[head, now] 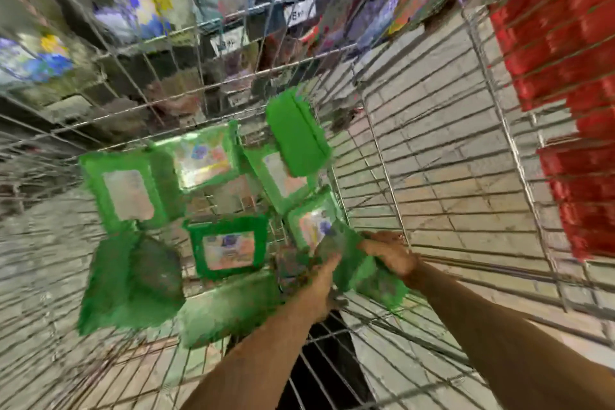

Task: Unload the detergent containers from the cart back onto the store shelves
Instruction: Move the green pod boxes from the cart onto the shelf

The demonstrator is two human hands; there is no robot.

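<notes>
Grasp at lower centre, inside wire cart (432, 176): right hand (391, 255) grips green detergent container (372, 283); left hand (321, 283) fingers too blurred to judge.

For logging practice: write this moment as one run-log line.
left hand: at green container, grip blurred | right hand: grips it | cart: other green containers inside

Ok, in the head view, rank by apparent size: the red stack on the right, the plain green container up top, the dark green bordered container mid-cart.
Largest: red stack.
Then the plain green container and dark green bordered container look about alike. Blur and differing depth in the cart leave them unranked.
</notes>
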